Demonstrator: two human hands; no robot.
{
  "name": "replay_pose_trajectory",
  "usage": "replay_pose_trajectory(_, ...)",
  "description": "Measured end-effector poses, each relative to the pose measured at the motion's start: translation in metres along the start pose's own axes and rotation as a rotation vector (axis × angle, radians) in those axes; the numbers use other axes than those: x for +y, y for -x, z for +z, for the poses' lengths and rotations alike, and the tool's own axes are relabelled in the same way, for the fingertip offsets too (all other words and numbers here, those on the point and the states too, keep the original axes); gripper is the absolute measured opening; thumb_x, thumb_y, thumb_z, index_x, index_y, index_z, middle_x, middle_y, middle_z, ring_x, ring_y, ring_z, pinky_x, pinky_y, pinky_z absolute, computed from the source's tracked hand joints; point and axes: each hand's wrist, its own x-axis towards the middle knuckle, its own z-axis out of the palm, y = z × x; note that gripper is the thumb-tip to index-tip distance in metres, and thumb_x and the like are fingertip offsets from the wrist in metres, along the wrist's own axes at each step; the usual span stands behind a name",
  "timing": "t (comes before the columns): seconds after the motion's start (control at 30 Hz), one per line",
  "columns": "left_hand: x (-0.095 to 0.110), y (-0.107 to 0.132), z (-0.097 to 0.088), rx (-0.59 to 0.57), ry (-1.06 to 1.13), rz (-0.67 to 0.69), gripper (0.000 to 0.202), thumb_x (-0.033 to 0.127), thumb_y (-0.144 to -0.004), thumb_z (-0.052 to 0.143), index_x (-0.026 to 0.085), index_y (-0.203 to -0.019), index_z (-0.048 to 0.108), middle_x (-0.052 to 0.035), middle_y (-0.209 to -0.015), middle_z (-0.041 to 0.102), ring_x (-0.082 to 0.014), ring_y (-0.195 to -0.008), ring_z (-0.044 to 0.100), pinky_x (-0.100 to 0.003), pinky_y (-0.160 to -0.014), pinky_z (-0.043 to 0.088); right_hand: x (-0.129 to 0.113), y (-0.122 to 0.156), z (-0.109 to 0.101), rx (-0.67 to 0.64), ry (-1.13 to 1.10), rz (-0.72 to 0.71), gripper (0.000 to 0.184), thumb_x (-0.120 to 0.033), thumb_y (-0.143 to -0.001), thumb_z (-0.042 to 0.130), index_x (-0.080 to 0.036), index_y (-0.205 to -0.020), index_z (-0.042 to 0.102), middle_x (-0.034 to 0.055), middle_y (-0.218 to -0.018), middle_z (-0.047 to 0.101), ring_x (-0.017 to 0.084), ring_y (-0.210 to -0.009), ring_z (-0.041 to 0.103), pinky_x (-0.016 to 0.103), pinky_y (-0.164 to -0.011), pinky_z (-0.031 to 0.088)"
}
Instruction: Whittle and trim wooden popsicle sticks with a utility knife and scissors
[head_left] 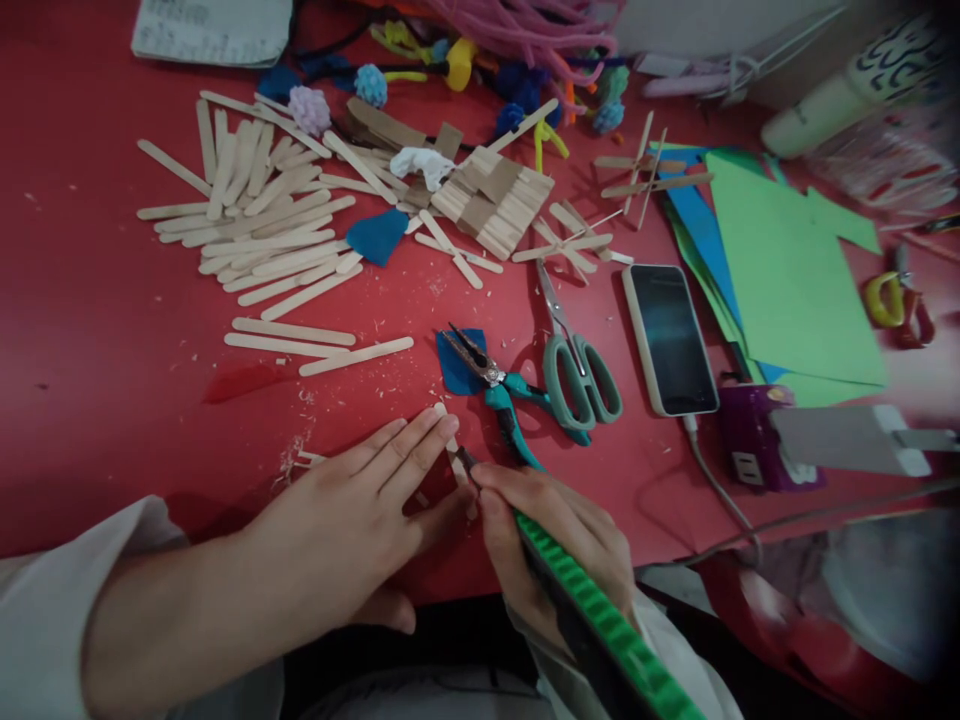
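A narrow wooden craft stick (452, 446) lies near the table's front edge. My left hand (367, 490) is stretched flat over its left side, fingertips pressing at its upper end and thumb near its lower end. Gripped in my right hand (559, 535) is a green and black craft knife (600, 590) with a ridged handle. Its dark tip meets the stick between my two hands. Just beyond them lie teal-handled pliers (504, 390), partly over a blue scrap (459, 362), and green-handled scissors (576, 365).
Loose craft sticks (255, 235) are heaped at the left, beside a joined stick panel (495, 200). Pipe cleaners (517, 35) fill the back. On the right are a phone (670, 340) with a cable, green paper (795, 270) and a purple item (761, 435). Shavings dot the red table (90, 330).
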Motion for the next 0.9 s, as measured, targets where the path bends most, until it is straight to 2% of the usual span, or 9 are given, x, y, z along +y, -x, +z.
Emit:
replay_pose_trajectory(0.17,-0.001,-0.001,-0.003,0.003,0.010,0.008,0.099,0.076,-0.050,0.065,0.019,-0.130,0.049,-0.0245,-0.143,0.036,-0.0345,-0.130,0.039,-0.041,-0.104,0.032,0.001,-0.003,-0.001,-0.048,-0.049,0.024,0.013,-0.008,-0.085,0.052,-0.017,-0.092,0.058,0.0011,-0.073,0.069,0.011,-0.062,0.066,0.019,-0.062,0.054)
replay_pose_trajectory(0.4,-0.004,-0.001,-0.003,-0.016,0.041,-0.015,0.100,0.074,-0.045,0.069,0.024,-0.130,0.048,-0.0229,-0.148,0.028,-0.0354,-0.134,0.031,-0.043,-0.106,0.028,0.003,0.011,-0.002,0.018,-0.063,0.102,0.016,-0.011,-0.084,0.054,-0.019,-0.096,0.060,-0.0004,-0.076,0.071,0.011,-0.062,0.067,0.018,-0.060,0.055)
replay_pose_trajectory(0.5,-0.004,-0.001,-0.003,-0.034,0.031,-0.012,0.099,0.073,-0.047,0.069,0.023,-0.130,0.048,-0.0224,-0.148,0.028,-0.0361,-0.135,0.029,-0.043,-0.107,0.027,0.005,0.014,-0.003,0.106,0.006,0.018,0.014,-0.014,-0.085,0.053,-0.020,-0.095,0.061,-0.0009,-0.072,0.071,0.012,-0.057,0.067,0.019,-0.056,0.056)
replay_pose_trajectory(0.6,-0.003,-0.002,-0.004,-0.030,0.022,-0.010,0.100,0.074,-0.047,0.068,0.025,-0.131,0.046,-0.0223,-0.148,0.027,-0.0357,-0.136,0.027,-0.043,-0.106,0.028,0.006,0.013,-0.004,0.180,0.039,0.003,0.014,-0.015,-0.086,0.051,-0.021,-0.094,0.062,-0.0006,-0.070,0.072,0.013,-0.054,0.066,0.021,-0.054,0.056)
replay_pose_trajectory(0.9,-0.003,0.000,-0.001,-0.016,0.019,-0.008,0.098,0.074,-0.049,0.067,0.022,-0.130,0.048,-0.0229,-0.148,0.027,-0.0358,-0.135,0.029,-0.043,-0.106,0.028,0.002,0.008,-0.004,0.049,0.027,0.091,0.012,-0.014,-0.086,0.052,-0.021,-0.092,0.060,-0.0016,-0.074,0.072,0.011,-0.059,0.068,0.019,-0.059,0.056)
